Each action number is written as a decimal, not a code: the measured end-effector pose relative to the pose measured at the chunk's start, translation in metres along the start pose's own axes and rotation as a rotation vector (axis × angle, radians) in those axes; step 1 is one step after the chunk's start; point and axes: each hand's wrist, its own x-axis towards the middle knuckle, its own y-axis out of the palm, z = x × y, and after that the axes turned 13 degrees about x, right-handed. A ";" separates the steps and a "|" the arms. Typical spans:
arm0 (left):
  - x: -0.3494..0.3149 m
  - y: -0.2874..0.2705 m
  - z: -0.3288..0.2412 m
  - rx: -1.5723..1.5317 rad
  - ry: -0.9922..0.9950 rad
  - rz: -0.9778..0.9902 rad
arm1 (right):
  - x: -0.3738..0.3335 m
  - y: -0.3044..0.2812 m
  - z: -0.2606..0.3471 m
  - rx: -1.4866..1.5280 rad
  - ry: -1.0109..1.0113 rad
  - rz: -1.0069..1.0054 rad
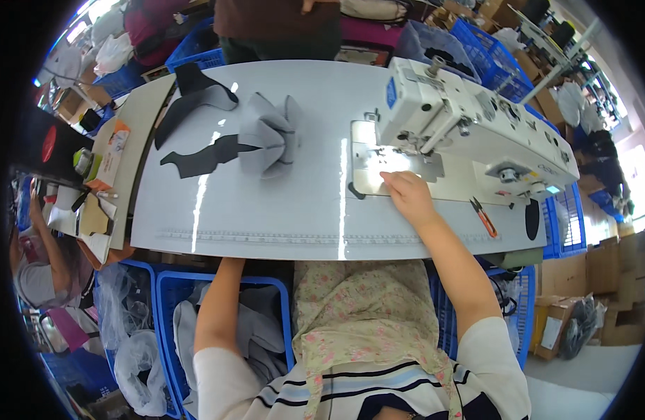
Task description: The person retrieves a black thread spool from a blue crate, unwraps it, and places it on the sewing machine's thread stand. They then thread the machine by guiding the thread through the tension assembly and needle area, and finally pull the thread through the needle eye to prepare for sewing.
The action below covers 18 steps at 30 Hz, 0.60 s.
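Note:
My right hand (410, 196) is at the front edge of the metal needle plate of a white sewing machine (476, 119), just below the bright lamp glow. Its thumb and forefinger are pinched together; what they hold, if anything, is too small to make out. My left forearm (221, 301) reaches under the table's front edge, and the hand itself is hidden there. Left of the machine lies a folded grey fabric piece (270, 136). A black cut piece (196, 159) touches it, and a curved dark grey and black piece (193, 105) lies farther back.
Orange-handled thread snips (485, 218) and a black oval (531, 220) lie right of my forearm. A printed ruler scale (301, 239) runs along the white table's front. Blue crates (224, 277) with grey fabric stand below. A person (277, 31) stands across the table.

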 end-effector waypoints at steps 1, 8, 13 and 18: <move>-0.029 -0.001 -0.012 0.229 0.274 -0.024 | 0.002 0.002 0.000 0.021 0.001 0.015; -0.128 -0.093 -0.241 0.189 0.744 0.354 | -0.001 -0.015 0.022 0.082 -0.054 0.031; -0.081 -0.081 -0.305 -0.030 0.389 0.115 | -0.001 -0.029 0.035 0.099 -0.142 -0.001; -0.063 -0.057 -0.298 -0.373 0.107 0.584 | -0.009 -0.046 0.032 0.059 -0.139 -0.015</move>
